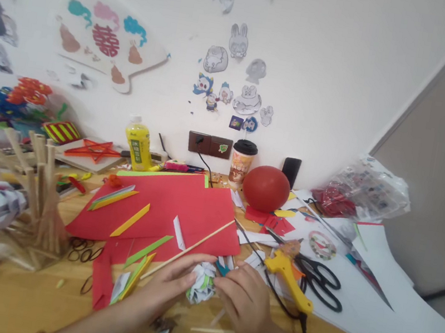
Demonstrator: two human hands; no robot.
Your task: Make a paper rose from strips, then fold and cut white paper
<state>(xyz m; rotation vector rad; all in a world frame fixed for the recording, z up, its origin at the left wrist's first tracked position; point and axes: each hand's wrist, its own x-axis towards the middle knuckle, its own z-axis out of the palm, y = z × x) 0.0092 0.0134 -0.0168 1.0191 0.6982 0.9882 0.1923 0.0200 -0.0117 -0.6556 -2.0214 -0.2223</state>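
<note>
A small ball of folded paper (203,283), white with green parts, is between my two hands near the front of the wooden table. My left hand (170,282) holds it from the left, thumb on its near side and fingers over its top. My right hand (246,297) has its fingertips pressed against the ball's right side. A bit of blue paper (222,268) shows beside the right fingertips. Just beyond the left hand, a thin wooden stick (193,246) lies slanted across red paper sheets (166,202). Folded strips in yellow (130,219) and green (148,251) lie on the red paper.
To the right are a yellow glue gun (289,281) with its cord, black-handled scissors (321,278) and white sheets (402,313). Farther back stand a red balloon (266,188), a lidded cup (241,164) and a yellow bottle (138,145). Wooden sticks (38,193) stand at the left.
</note>
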